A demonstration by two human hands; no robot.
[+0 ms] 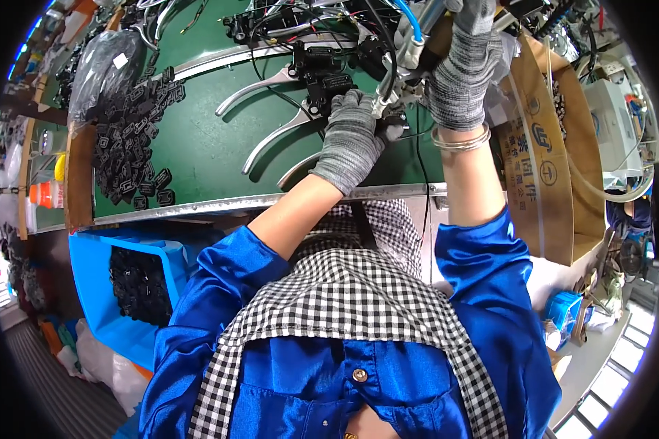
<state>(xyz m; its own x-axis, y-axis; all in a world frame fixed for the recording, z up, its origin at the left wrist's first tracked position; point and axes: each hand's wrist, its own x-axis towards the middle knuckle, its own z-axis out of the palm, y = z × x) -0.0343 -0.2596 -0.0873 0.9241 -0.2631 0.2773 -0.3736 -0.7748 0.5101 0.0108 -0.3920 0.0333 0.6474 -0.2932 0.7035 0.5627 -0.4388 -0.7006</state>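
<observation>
Silver levers (280, 76) already joined to black housings (322, 57) lie right of the loose black pile (128, 132), whose pieces look unused. Farther right of it, your left hand (350, 139) half-curls, hold hidden; your raised right hand's (467, 69) grip can't be told.

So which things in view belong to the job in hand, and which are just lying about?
Seemingly in the job:
silver levers with black bodies, beside the left hand
blue tube, near the right hand

Seemingly just lying about:
small black pieces, though perhaps waiting parts
blue bin
cardboard box
orange-and-white container
</observation>
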